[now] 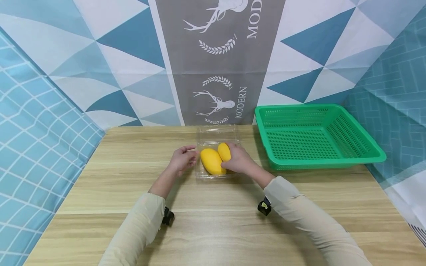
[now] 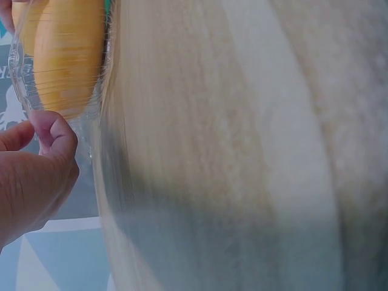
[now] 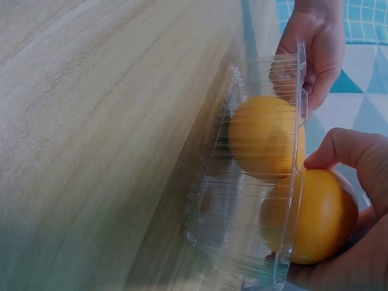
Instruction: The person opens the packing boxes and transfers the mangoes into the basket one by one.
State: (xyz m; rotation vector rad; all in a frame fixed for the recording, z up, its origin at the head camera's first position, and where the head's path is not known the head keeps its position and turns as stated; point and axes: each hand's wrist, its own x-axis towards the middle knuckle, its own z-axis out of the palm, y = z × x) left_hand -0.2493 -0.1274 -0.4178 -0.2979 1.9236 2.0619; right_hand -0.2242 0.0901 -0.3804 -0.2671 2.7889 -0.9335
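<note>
A clear plastic clamshell container [image 1: 208,177] lies on the table with its lid [image 1: 217,128] folded back toward the wall. Inside it, on the left, sits a yellow mango [image 1: 211,161]. A second mango [image 3: 327,215] is gripped by my right hand [image 1: 237,159], thumb on one side and fingers round the other; its lower part is down inside the container, behind the clear wall. At the container's left side, my left hand [image 1: 182,159] has its thumb and curled fingers at the rim, pinching the edge in the left wrist view.
A green plastic basket [image 1: 327,162] with perforated walls stands at the back right of the wooden table [image 1: 213,229]. Patterned cloth [image 1: 219,74] hangs along the back edge, and blue tiled sheets [image 1: 36,147] flank the sides.
</note>
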